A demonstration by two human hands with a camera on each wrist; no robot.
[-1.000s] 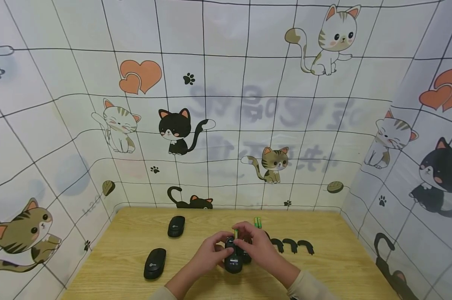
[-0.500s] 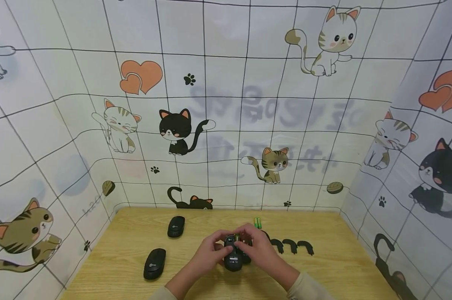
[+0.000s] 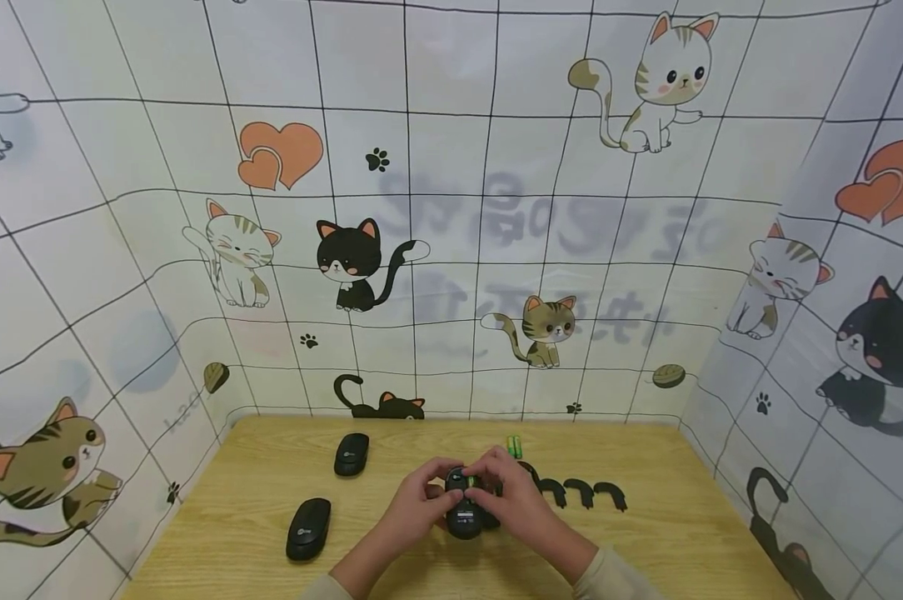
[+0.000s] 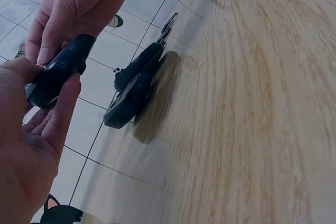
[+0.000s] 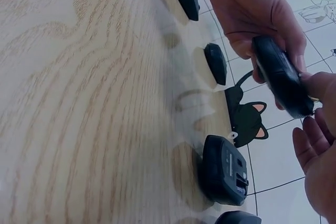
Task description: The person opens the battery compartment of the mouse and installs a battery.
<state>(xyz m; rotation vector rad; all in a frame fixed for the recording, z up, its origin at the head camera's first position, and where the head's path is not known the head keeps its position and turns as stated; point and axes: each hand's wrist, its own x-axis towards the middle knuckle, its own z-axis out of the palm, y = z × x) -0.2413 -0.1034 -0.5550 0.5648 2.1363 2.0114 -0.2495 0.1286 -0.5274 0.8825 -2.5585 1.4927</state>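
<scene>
My left hand (image 3: pixel 421 502) grips a black computer mouse (image 3: pixel 463 522) with its labelled underside up and its battery bay uncovered. A green battery (image 3: pixel 472 481) lies at the bay, and my right hand (image 3: pixel 517 496) pinches it there with thumb and fingertips. Seen from the left wrist, the held mouse (image 4: pixel 65 66) is raised off the table between both hands. The right wrist view shows the right fingers (image 5: pixel 315 140) curled by the mouse's end, which hides most of the battery. Below the hands, another mouse (image 5: pixel 226 170) rests underside up, its bay uncovered.
Two more black mice (image 3: pixel 308 529) (image 3: pixel 351 454) sit logo up on the left of the wooden table (image 3: pixel 219 517). Two green batteries (image 3: pixel 514 447) lie behind the right hand. Curved black covers (image 3: pixel 611 493) line up to its right. A cat-printed curtain (image 3: pixel 451 250) surrounds the table.
The battery, which stood up from the mouse in the right fingers, has gone down into the bay. The held mouse has shifted slightly away from the person; the left hand keeps its grip.
</scene>
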